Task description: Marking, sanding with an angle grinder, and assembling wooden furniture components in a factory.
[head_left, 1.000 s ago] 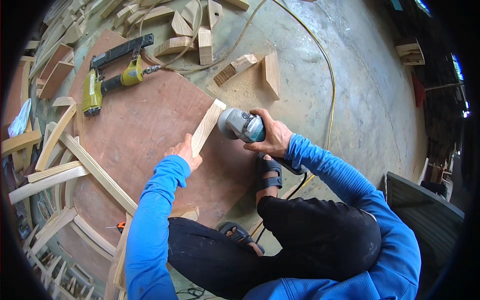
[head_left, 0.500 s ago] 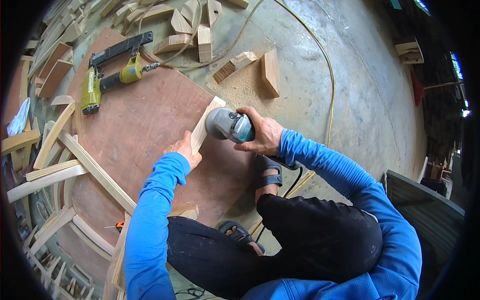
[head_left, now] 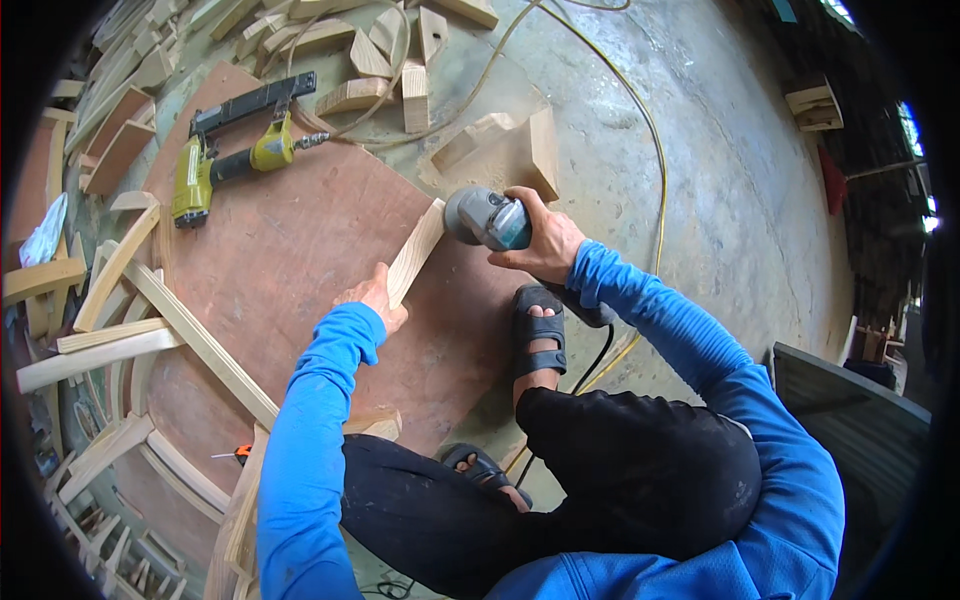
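Note:
My left hand (head_left: 375,300) is closed around the near end of a short pale wood block (head_left: 417,253), which slants up and to the right above a reddish-brown plywood sheet (head_left: 300,215). In my right hand (head_left: 548,240) is an angle grinder (head_left: 506,224), gripped by its body. Its round grey head (head_left: 466,214) is at the block's far right edge; whether the disc touches the wood I cannot tell. Dust hazes the air beyond the grinder, blurring two wood offcuts (head_left: 541,155) on the floor.
A yellow-green nail gun (head_left: 235,165) lies on the plywood's far left, its air hose (head_left: 470,110) curling over the floor. Curved wooden frame pieces (head_left: 200,340) crowd the left side. Several wood blocks (head_left: 415,95) lie at the back. My sandalled foot (head_left: 540,325) is below the grinder.
The grinder has moved right and away from me, toward the block's far end, uncovering more of its face. A dust cloud now spreads over the offcuts. My left hand keeps its hold.

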`<action>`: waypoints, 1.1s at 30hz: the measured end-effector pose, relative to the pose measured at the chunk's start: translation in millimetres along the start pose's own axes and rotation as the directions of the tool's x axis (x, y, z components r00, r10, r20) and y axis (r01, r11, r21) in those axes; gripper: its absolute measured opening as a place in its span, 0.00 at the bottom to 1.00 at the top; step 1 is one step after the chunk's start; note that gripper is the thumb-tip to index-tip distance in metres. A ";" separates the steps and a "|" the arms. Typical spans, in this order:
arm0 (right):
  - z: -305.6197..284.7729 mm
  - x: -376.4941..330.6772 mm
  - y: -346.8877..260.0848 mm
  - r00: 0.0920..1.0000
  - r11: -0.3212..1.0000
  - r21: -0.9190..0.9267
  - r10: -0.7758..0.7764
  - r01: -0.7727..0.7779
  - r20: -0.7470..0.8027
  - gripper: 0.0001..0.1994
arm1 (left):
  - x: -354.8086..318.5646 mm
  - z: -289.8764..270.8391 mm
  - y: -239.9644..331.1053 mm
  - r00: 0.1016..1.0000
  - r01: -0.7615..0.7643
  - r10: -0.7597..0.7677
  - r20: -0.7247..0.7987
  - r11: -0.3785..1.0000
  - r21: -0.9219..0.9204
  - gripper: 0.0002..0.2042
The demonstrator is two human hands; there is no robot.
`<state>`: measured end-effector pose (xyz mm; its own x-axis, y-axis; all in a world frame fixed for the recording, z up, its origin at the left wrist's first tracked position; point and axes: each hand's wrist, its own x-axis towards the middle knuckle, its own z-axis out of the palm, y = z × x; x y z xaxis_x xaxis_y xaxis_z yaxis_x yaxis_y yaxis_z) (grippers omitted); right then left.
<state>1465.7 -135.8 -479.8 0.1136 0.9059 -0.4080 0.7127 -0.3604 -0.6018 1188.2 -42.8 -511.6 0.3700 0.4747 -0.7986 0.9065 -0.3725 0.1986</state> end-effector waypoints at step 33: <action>13.0 4.0 -7.3 0.992 0.992 0.102 -0.090 0.080 0.089 0.45 | -6.7 -0.3 -12.3 0.998 -0.029 0.026 -0.065 0.999 -0.045 0.29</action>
<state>1452.0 -132.4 -485.9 -0.0132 0.9110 -0.4121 0.6451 -0.3072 -0.6996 1174.7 -41.1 -508.5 0.4061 0.5155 -0.7545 0.9035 -0.3502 0.2470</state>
